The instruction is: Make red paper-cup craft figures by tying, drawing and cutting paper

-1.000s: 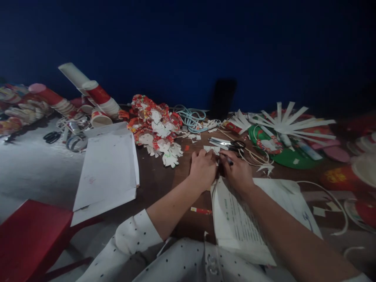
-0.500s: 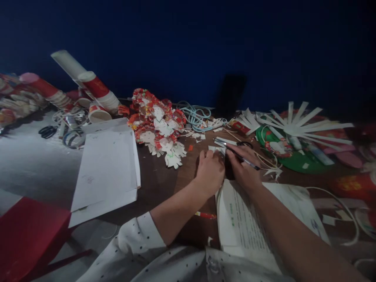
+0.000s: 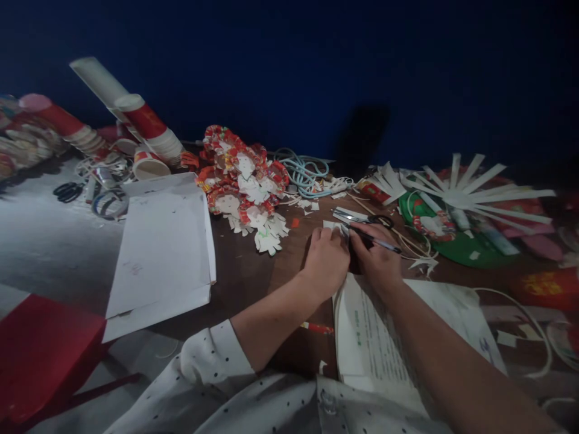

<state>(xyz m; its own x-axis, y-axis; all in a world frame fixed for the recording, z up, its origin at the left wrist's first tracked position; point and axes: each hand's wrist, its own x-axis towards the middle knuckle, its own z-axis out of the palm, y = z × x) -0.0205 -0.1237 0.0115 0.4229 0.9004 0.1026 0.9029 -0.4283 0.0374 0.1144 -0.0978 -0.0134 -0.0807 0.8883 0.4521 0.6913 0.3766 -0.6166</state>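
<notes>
My right hand (image 3: 377, 256) is closed round a pen (image 3: 384, 243), whose tip end points toward my left hand. With fingers curled, my left hand (image 3: 326, 259) presses on a small piece of white paper (image 3: 333, 225) on the brown table; most of that piece is hidden under the fingers. Just beyond both hands lies a pair of scissors (image 3: 348, 216) with dark handles, its blades pointing left. Under my right forearm rests a printed booklet (image 3: 366, 331) with white pages.
Left of my hands lies a large white board (image 3: 160, 253). Behind it lean stacked paper cups (image 3: 156, 129). Red-and-white paper crafts (image 3: 246, 187) and a coiled light-blue cord (image 3: 305, 172) sit at the back. A cut white paper fan (image 3: 461, 196) lies above a green disc (image 3: 474, 253) on the right.
The view has shifted slightly. The pen in my right hand now lies at a flatter angle. My left hand stays on the paper piece.
</notes>
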